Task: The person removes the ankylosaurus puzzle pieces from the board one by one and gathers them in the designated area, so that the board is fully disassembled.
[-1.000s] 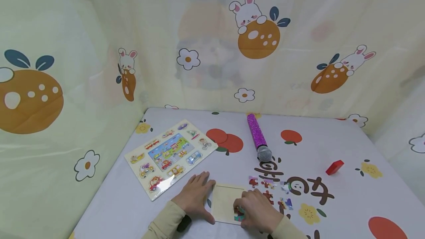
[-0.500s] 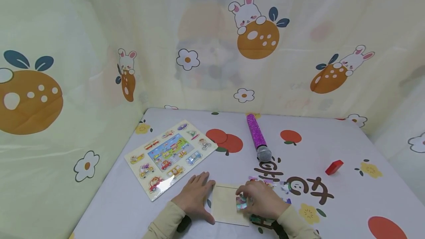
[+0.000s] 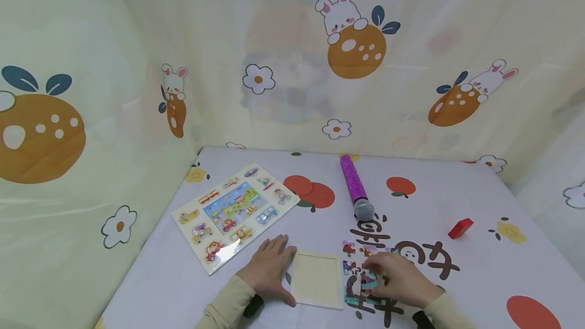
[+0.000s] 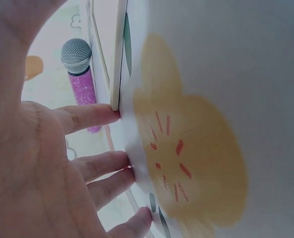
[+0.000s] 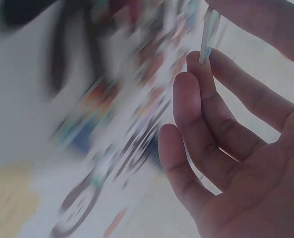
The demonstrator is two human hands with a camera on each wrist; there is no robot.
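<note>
My left hand (image 3: 267, 270) lies at the left edge of a shallow square wooden puzzle tray (image 3: 317, 281), fingers spread. In the left wrist view one fingertip touches the corner of the tray (image 4: 118, 64). Nothing lies inside the tray's rim. My right hand (image 3: 402, 275) pinches a jigsaw piece (image 3: 368, 280) between thumb and fingers, right of the tray. Edge-on in the right wrist view, the jigsaw piece (image 5: 206, 37) shows as a thin pale strip. Several loose jigsaw pieces (image 3: 349, 268) lie around and under that hand, some hidden by it.
A larger picture board (image 3: 233, 250) with vehicle pieces lies at the back left. Behind the tray is a purple glitter microphone (image 3: 352, 179), and a small red block (image 3: 460, 228) sits to the right. Patterned cloth curtains hang behind the table.
My right hand has lifted the jigsaw piece out of the tray's right side and carried it rightward, among the loose pieces. My left hand has stayed at the tray's edge.
</note>
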